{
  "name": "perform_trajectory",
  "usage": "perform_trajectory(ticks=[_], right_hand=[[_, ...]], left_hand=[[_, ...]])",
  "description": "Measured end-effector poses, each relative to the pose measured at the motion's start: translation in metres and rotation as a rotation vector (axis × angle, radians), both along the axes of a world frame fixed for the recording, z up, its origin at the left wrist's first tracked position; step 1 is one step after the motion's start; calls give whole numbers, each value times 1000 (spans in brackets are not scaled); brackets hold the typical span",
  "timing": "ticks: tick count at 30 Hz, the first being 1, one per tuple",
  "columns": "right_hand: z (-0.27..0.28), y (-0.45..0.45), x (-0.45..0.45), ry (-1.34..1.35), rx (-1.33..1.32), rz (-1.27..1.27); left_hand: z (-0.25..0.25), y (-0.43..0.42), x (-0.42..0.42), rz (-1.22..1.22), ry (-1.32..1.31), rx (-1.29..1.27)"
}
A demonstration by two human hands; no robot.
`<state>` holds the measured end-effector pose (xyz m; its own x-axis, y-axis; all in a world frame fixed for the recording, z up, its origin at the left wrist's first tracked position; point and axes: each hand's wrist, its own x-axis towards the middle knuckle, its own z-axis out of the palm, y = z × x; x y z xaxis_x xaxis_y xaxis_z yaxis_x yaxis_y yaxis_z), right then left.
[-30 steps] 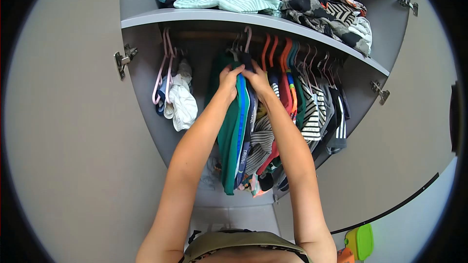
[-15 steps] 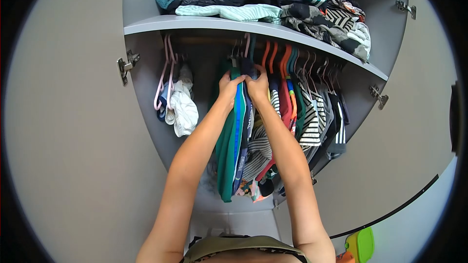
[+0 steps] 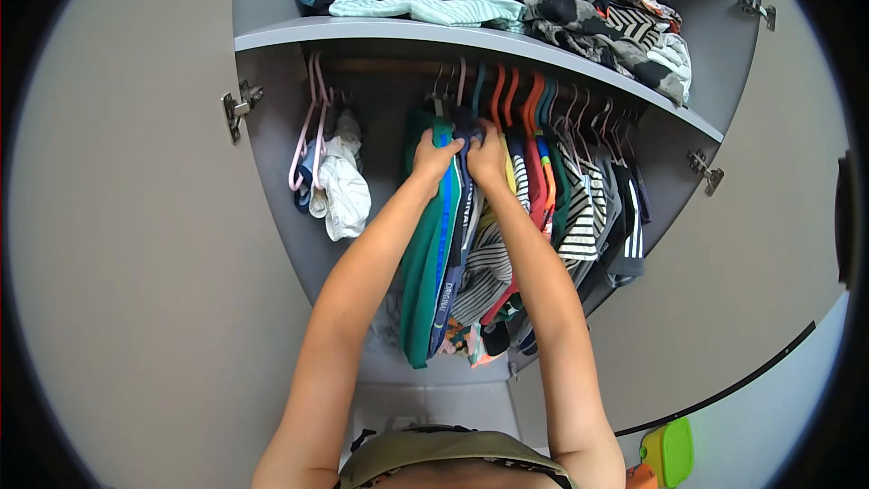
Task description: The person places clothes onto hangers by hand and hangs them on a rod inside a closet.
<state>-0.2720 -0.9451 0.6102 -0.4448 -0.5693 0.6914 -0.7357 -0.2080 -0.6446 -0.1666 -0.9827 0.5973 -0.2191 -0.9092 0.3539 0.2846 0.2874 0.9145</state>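
Note:
My left hand is closed on the upper part of a green garment with a blue stripe, which hangs from the rail. Just to its right, my right hand grips the shoulder area of a navy garment with white lettering down its side. Both thumbs face each other with a small gap between them. The fingers are partly hidden behind the cloth. A black-and-white striped garment hangs just right of the navy one, partly behind my right forearm.
Several garments hang to the right on orange hangers and pink hangers. Pink hangers with white clothing hang at the left. Folded clothes lie on the shelf above. Wardrobe doors stand open at both sides.
My hands have moved slightly apart, with the right hand a little to the right. A yellow garment shows more beside the right wrist. The view has shifted slightly.

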Motion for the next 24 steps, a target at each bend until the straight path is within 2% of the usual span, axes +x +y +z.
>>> perform_trajectory(ticks=[3,9,15,17,20,24], right_hand=[[8,9,2,59,112,-66],[3,22,5,268,122,-91],[5,26,-3,241,20,-142],[-1,26,-5,227,-26,-179],[3,33,-1,215,40,-222],[-9,28,-10,331,5,-180]], left_hand=[[6,14,0,265,-223,-26],[11,16,8,406,-500,-115],[-13,-4,-21,295,-191,-150],[-14,-4,-25,125,-165,-97],[-23,-9,-34,156,-93,-91],[-11,7,-28,318,-236,-132]])
